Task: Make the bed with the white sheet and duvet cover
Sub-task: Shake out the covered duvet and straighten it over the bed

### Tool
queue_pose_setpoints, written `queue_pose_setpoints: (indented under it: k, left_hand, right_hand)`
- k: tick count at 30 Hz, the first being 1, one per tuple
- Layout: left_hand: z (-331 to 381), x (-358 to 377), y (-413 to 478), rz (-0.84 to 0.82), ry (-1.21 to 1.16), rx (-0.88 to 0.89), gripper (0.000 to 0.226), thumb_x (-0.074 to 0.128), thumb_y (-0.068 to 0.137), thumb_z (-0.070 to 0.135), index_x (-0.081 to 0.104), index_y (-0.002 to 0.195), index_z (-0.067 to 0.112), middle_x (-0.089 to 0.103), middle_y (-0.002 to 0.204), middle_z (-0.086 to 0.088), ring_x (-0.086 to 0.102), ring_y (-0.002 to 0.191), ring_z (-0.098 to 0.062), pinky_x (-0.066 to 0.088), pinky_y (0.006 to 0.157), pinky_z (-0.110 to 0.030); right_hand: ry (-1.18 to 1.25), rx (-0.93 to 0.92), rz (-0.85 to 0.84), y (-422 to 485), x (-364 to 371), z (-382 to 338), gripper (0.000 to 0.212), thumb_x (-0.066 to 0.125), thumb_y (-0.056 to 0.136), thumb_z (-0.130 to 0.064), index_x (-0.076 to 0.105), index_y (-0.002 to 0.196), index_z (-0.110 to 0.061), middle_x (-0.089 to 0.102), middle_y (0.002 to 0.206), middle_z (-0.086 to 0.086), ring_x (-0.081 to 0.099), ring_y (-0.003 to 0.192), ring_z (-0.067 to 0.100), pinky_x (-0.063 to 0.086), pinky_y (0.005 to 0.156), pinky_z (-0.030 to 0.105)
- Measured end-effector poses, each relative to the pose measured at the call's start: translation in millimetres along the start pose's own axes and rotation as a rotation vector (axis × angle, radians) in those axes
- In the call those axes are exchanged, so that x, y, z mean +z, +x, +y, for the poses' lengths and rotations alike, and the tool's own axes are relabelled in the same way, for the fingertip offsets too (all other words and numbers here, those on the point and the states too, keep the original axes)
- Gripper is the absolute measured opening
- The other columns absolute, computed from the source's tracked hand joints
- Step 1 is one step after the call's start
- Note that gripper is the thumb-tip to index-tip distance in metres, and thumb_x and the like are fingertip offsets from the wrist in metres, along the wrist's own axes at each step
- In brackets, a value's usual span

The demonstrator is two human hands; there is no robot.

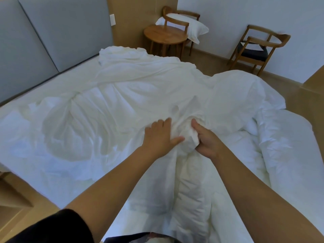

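Observation:
A crumpled white duvet cover (112, 95) lies spread over the bed, with the thick white duvet (245, 106) bunched on the right side. The white sheet (24, 137) covers the mattress at the left. My left hand (160, 135) lies flat on the cover, fingers straight, thumb against a raised bunch of fabric. My right hand (205, 139) grips that bunch of white fabric, fingers curled into it, in the middle of the bed.
A grey padded headboard (43, 37) runs along the left. Behind the bed stand a round wooden table (164, 35), a wooden chair with a white pillow (194, 27) on it, and a second chair (257, 48) at the right wall. Wooden floor surrounds the bed.

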State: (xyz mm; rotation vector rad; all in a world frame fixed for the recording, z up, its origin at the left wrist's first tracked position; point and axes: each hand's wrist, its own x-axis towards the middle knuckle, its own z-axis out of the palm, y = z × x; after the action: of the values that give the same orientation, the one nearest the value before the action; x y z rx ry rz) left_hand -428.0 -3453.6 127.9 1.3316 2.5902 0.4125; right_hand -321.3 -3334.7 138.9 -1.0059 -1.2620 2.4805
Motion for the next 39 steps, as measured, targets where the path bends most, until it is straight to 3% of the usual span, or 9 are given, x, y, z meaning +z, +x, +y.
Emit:
queue_pose_setpoints:
  k: [3, 10, 15, 18, 23, 26, 32, 36, 39]
  left_hand:
    - [-14.7, 12.8, -4.0, -0.072, -0.32, -0.046, 0.029, 0.04, 0.1, 0.038, 0.047, 0.09, 0.011, 0.061, 0.103, -0.013, 0.057, 0.098, -0.033, 0.04, 0.076, -0.035]
    - [-20.2, -34.0, 27.2, -0.058, -0.485, 0.057, 0.033, 0.041, 0.1, 0.034, 0.057, 0.083, 0.011, 0.061, 0.086, -0.001, 0.055, 0.085, -0.022, 0.036, 0.068, -0.029]
    - [-13.5, -23.1, 43.0, -0.028, -0.466, 0.027, 0.037, 0.04, 0.101, 0.032, 0.044, 0.065, 0.023, 0.051, 0.073, 0.003, 0.048, 0.076, -0.02, 0.032, 0.063, -0.031]
    - [-13.6, -14.5, 46.9, 0.009, -0.448, -0.003, 0.036, 0.037, 0.101, 0.032, 0.045, 0.07, 0.018, 0.056, 0.08, -0.004, 0.052, 0.078, -0.023, 0.034, 0.065, -0.03]
    - [-22.7, -13.0, 57.1, 0.08, -0.09, 0.029, 0.032, 0.035, 0.102, 0.034, 0.04, 0.078, 0.013, 0.053, 0.084, -0.005, 0.052, 0.08, -0.024, 0.035, 0.065, -0.031]
    - [-20.9, -10.1, 60.8, 0.06, -0.101, 0.024, 0.031, 0.036, 0.101, 0.034, 0.043, 0.082, 0.012, 0.06, 0.093, -0.012, 0.056, 0.087, -0.028, 0.036, 0.066, -0.031]
    - [-7.9, -1.8, 26.2, 0.113, -0.098, -0.018, 0.064, 0.043, 0.096, 0.046, 0.027, 0.146, 0.009, 0.034, 0.143, -0.014, 0.032, 0.131, -0.032, 0.028, 0.103, -0.04]
    - [-4.8, 6.1, 8.6, 0.083, -0.077, 0.186, 0.042, 0.043, 0.097, 0.029, 0.048, 0.134, 0.011, 0.052, 0.129, -0.013, 0.045, 0.12, -0.034, 0.035, 0.096, -0.038]
    - [-4.4, 8.2, 11.7, -0.165, -0.294, 0.131, 0.028, 0.04, 0.098, 0.022, 0.064, 0.107, 0.009, 0.064, 0.105, -0.007, 0.059, 0.099, -0.029, 0.046, 0.083, -0.04]
  right_hand:
    - [-0.061, 0.007, -0.013, 1.8, 2.9, 5.2, 0.041, 0.047, 0.096, -0.033, 0.055, 0.127, -0.007, 0.063, 0.124, 0.012, 0.061, 0.112, 0.022, 0.045, 0.1, 0.036]
    - [-0.303, 0.181, -0.105, -13.3, -10.4, 26.9, 0.077, 0.09, 0.05, -0.042, 0.062, 0.116, -0.011, 0.072, 0.103, 0.005, 0.069, 0.093, 0.018, 0.056, 0.079, 0.031]
    - [-0.154, 0.065, -0.139, -14.1, -7.6, 11.9, 0.016, 0.07, 0.068, -0.005, 0.079, 0.077, -0.014, 0.074, 0.086, 0.003, 0.071, 0.079, 0.012, 0.057, 0.073, 0.024]
    - [0.051, 0.053, -0.16, -11.6, -6.8, 10.6, 0.024, 0.057, 0.078, -0.018, 0.078, 0.088, -0.013, 0.072, 0.103, 0.009, 0.069, 0.092, 0.018, 0.054, 0.088, 0.031]
    - [-0.539, 0.226, -0.243, -21.5, -10.6, 16.4, 0.074, 0.086, 0.046, -0.053, 0.06, 0.108, -0.022, 0.07, 0.102, -0.002, 0.066, 0.096, 0.014, 0.053, 0.086, 0.027]
    - [-0.763, 0.233, -0.292, -23.4, -10.2, 10.7, 0.043, 0.086, 0.064, -0.021, 0.061, 0.099, -0.023, 0.068, 0.101, -0.005, 0.062, 0.101, 0.017, 0.049, 0.095, 0.031]
    - [-0.17, -0.009, -0.118, -5.8, -9.4, 12.8, 0.029, 0.062, 0.078, -0.024, 0.068, 0.103, -0.01, 0.071, 0.102, 0.008, 0.067, 0.097, 0.019, 0.051, 0.092, 0.03]
    - [-0.27, -0.009, -0.132, -6.5, -1.0, 13.3, 0.026, 0.048, 0.094, -0.025, 0.069, 0.09, -0.011, 0.073, 0.073, 0.002, 0.069, 0.07, 0.009, 0.053, 0.061, 0.017]
    - [-0.321, 0.028, -0.128, -8.2, 3.3, 16.2, 0.033, 0.056, 0.082, -0.036, 0.063, 0.107, -0.015, 0.071, 0.105, 0.002, 0.064, 0.104, 0.014, 0.05, 0.091, 0.025]
